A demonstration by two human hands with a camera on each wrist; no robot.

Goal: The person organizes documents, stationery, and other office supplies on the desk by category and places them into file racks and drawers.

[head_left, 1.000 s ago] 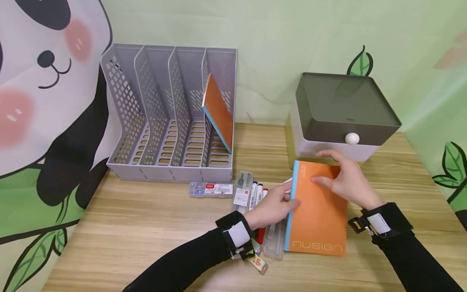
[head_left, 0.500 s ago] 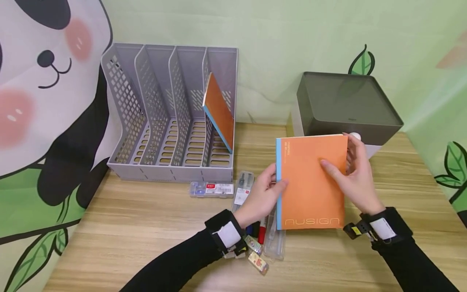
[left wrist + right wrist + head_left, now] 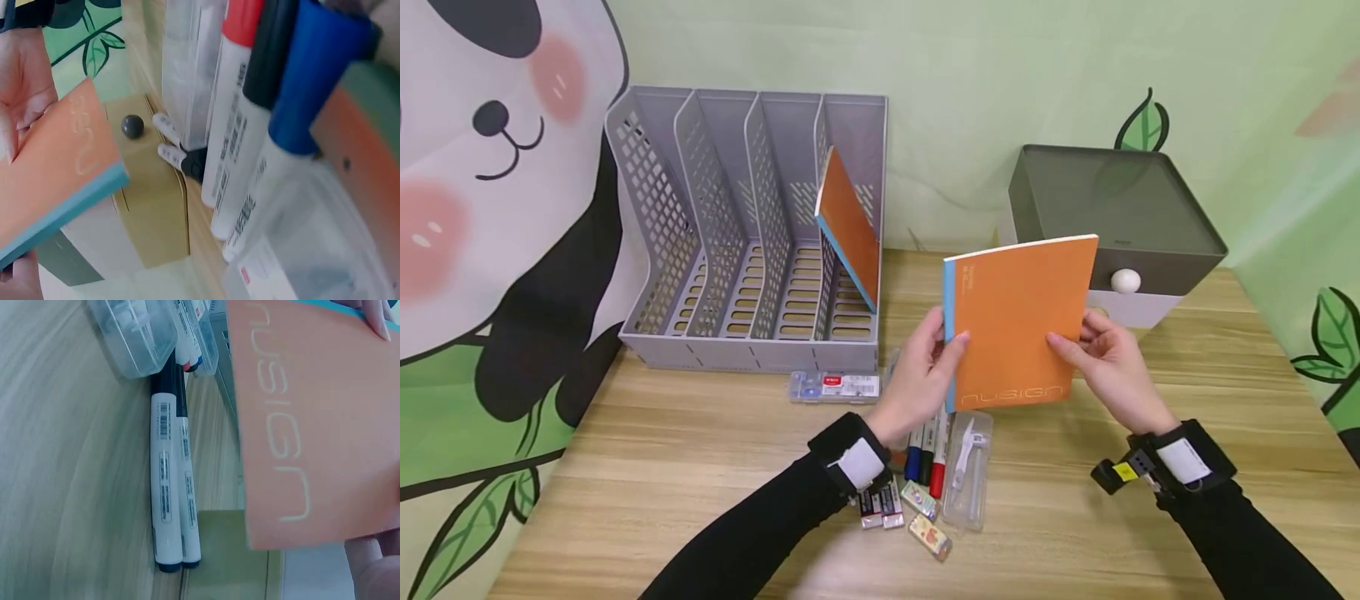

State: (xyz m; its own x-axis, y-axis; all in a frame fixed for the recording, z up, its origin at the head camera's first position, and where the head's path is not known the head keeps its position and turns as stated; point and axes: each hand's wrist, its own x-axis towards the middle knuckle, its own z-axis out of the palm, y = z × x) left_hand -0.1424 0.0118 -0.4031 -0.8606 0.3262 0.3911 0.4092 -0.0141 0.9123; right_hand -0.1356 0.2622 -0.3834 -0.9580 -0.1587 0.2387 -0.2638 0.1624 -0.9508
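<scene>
An orange notebook (image 3: 1022, 325) with a blue spine is held up above the table, slightly tilted. My left hand (image 3: 913, 383) grips its spine edge, thumb on the cover. My right hand (image 3: 1112, 367) pinches the opposite edge, thumb in front and fingers behind. In the left wrist view the notebook (image 3: 56, 169) shows its blue spine; in the right wrist view its lettered cover (image 3: 325, 425) fills the right side. Below it lie blue, black and red markers (image 3: 927, 454) and a clear case (image 3: 967, 475) with a white compass-like tool.
A grey file rack (image 3: 752, 352) stands back left; another orange notebook (image 3: 853, 237) leans in its right compartment. A dark-topped drawer box (image 3: 1120, 204) with a white knob stands back right. Nearby lie small erasers (image 3: 930, 537), a clear box (image 3: 833, 388) and black-capped markers (image 3: 165, 481).
Both hands have raised the notebook from the table and moved it slightly left and away. My right hand has closed on its right edge. The markers and clear case are more exposed.
</scene>
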